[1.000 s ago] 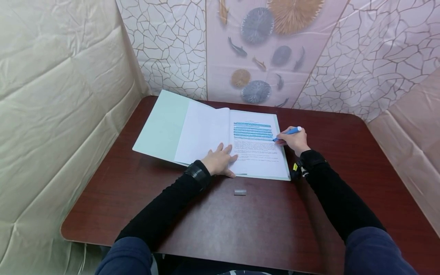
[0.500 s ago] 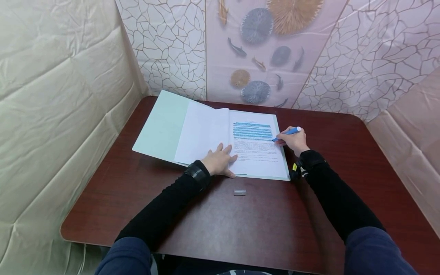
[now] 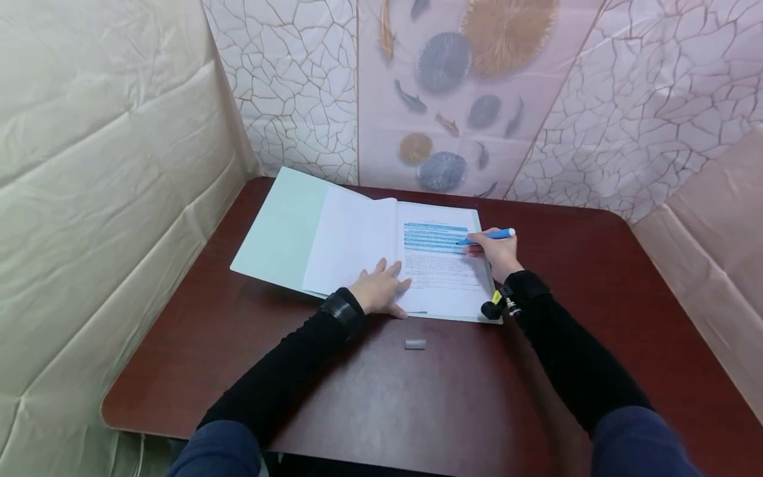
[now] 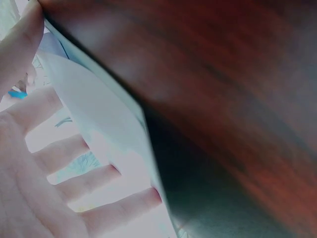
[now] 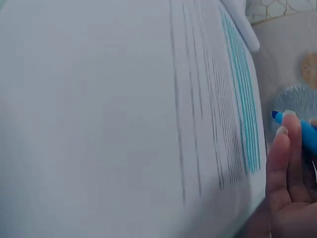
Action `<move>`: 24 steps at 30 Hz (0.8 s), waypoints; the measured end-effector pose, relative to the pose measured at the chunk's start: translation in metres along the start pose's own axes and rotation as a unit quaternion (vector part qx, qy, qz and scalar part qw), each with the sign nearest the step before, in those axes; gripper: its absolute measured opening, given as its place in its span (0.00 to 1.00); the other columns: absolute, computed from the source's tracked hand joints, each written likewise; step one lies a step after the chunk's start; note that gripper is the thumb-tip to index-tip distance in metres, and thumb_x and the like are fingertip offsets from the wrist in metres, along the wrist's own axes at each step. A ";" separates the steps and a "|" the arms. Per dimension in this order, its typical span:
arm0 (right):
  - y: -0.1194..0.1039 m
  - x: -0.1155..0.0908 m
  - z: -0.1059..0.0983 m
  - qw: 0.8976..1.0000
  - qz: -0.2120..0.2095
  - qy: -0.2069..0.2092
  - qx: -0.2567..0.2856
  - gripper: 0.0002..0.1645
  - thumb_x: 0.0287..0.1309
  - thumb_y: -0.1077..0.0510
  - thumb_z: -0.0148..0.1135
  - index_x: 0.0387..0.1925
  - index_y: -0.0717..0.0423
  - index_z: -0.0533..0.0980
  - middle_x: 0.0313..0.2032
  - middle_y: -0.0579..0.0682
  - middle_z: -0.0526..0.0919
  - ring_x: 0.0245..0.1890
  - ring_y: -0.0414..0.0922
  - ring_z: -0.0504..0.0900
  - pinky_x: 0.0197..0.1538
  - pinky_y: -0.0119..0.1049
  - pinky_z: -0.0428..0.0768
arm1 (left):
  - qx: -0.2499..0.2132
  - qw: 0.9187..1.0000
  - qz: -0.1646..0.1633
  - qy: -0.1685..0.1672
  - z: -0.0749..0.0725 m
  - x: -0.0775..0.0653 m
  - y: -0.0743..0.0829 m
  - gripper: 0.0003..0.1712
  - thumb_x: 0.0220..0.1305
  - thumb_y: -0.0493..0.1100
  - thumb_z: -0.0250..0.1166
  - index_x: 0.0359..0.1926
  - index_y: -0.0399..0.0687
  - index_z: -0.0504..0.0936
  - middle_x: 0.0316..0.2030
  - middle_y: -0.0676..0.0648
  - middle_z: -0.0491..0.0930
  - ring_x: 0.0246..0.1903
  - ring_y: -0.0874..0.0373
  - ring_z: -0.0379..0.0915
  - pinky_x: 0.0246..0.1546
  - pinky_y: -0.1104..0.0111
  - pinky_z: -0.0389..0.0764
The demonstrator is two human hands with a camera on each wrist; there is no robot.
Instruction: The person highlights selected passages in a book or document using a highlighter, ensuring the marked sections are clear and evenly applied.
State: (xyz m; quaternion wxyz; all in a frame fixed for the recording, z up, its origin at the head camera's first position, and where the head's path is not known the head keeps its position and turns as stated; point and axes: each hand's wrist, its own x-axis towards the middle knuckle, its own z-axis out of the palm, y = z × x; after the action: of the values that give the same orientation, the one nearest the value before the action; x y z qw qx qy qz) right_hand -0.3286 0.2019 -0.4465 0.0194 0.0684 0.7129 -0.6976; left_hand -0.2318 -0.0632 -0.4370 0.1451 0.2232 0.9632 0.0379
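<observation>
Right hand (image 3: 499,255) is pinching blue marker (image 3: 502,233) over printed paper (image 3: 450,301); left hand (image 3: 377,291) is resting there, fingers spread; grey cylinder (image 3: 414,344) is lying near left hand.

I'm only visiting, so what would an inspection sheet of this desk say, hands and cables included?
Surface: dark reddish table
Job's things: open green folder; page with blue-marked lines; blue marker
Clutter: small grey piece on the table, in front of the folder
Left hand: rests on the pages, fingers spread
Right hand: holds the marker over the page
Cables: nothing clearly seen
Surroundings: pale curtain on the left, patterned backdrop behind
</observation>
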 end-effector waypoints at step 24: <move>0.009 -0.005 0.087 0.994 0.041 -0.096 0.037 0.24 0.56 0.61 0.67 0.53 0.67 0.72 0.36 0.52 0.88 0.39 0.46 0.89 0.53 0.42 0.81 | 0.024 1.000 0.004 0.007 0.001 -0.001 -0.001 0.46 0.55 0.67 0.65 0.72 0.61 0.63 0.76 0.44 0.48 0.75 0.38 0.41 0.65 0.40 0.62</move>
State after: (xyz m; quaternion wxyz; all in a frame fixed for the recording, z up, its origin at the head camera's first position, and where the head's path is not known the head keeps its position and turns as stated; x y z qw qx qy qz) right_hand -0.3287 0.1148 -0.4572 0.1133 0.0309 0.6781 -0.7255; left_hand -0.2314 -0.0644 -0.4381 0.1328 0.2301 0.9639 0.0171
